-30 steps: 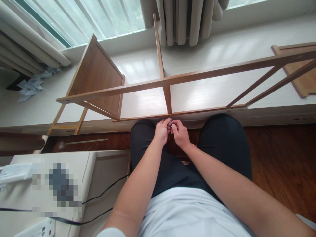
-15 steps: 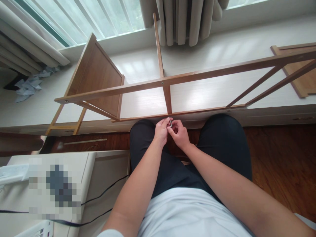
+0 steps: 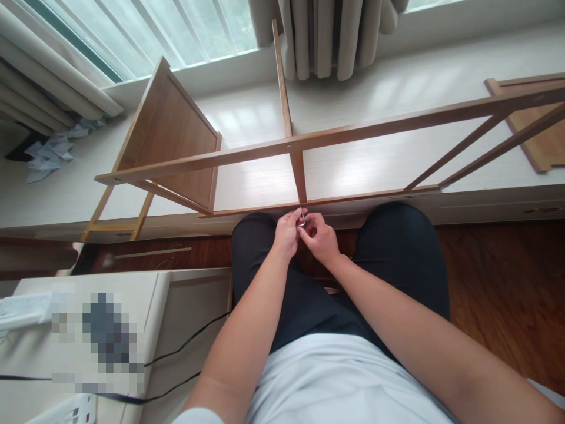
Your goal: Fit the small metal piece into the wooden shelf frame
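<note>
Left hand point(image 3: 286, 232) and right hand point(image 3: 323, 238) meet at a bent metal tool point(image 3: 303, 219)

The left hand has its thumb and fingers pinched on the tool, with the long part pointing away to the far side. The right hand is curled, with its thumb and fingertips close to the bend. I cannot tell if it grips the tool or just touches it.

The tool is in the middle, between the knees, just near the low rail point(image 3: 353, 198) of a brown wooden frame point(image 3: 379, 128). A short post point(image 3: 298, 174) comes down to the rail there. I cannot tell if the tip is in the wood.

The frame is on a white ledge point(image 3: 366, 165). At its left end a wooden panel point(image 3: 172, 126) stands up. Far to the right, another board point(image 3: 541, 138) lies flat. On the far side hang gray curtains point(image 3: 326, 35) by a window point(image 3: 176, 23). Crumpled paper point(image 3: 50, 156) sits far left. Near left, black cords point(image 3: 183, 341) run by a pale cabinet point(image 3: 194, 300).
</note>
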Tool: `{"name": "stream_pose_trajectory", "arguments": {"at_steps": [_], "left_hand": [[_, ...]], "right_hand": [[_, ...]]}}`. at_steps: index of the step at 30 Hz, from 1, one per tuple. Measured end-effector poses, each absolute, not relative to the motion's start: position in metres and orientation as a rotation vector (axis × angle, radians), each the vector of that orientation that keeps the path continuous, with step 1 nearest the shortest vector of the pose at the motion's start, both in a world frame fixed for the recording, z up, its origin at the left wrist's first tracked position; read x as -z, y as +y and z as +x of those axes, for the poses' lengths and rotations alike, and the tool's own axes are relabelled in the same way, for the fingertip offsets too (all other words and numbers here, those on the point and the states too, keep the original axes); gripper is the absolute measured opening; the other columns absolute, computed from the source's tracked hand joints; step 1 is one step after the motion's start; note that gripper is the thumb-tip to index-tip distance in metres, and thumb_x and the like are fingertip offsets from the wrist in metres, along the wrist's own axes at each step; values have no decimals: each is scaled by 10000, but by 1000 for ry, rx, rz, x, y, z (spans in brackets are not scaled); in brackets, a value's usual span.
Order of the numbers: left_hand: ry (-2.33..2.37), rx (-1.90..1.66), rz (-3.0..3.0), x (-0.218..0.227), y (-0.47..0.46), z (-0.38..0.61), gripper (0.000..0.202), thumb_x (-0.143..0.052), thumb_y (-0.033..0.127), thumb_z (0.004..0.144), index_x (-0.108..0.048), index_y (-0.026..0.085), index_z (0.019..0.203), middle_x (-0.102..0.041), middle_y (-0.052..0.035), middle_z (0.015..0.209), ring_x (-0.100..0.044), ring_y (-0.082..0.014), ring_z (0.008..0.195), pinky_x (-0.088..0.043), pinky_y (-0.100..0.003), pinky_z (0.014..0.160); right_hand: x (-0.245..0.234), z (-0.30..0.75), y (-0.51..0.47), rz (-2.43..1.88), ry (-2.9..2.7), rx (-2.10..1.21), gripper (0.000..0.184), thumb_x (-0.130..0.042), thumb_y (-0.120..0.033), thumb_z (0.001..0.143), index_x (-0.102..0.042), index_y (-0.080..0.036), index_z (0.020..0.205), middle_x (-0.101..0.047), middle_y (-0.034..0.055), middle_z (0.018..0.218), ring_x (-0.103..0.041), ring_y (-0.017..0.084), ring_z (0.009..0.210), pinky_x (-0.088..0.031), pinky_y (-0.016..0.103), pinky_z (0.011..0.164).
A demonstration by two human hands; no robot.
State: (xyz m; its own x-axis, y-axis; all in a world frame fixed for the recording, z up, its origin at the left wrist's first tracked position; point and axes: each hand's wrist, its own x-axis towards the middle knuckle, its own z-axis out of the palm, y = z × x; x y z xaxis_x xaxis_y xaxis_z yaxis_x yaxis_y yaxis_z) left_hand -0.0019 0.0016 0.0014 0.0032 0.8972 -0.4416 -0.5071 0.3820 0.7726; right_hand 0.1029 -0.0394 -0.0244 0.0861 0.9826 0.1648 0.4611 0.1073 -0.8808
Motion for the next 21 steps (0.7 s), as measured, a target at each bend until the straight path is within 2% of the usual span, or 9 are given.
{"name": "stream_pose_trajectory", "arguments": {"at_steps": [21], "left_hand": [[1081, -1147, 436, -1, 4, -3, 249, -862, 314, 710, -747, 115, 804, -534, 38, 622, -496, -63, 562, -417, -204, 560]], "right_hand": [[24, 103, -38, -1526, -1579, -634, 272, -572, -483, 962, -601, -239, 1079, -707, -1, 736, -661, 200, 612, -463, 280, 621]]}}
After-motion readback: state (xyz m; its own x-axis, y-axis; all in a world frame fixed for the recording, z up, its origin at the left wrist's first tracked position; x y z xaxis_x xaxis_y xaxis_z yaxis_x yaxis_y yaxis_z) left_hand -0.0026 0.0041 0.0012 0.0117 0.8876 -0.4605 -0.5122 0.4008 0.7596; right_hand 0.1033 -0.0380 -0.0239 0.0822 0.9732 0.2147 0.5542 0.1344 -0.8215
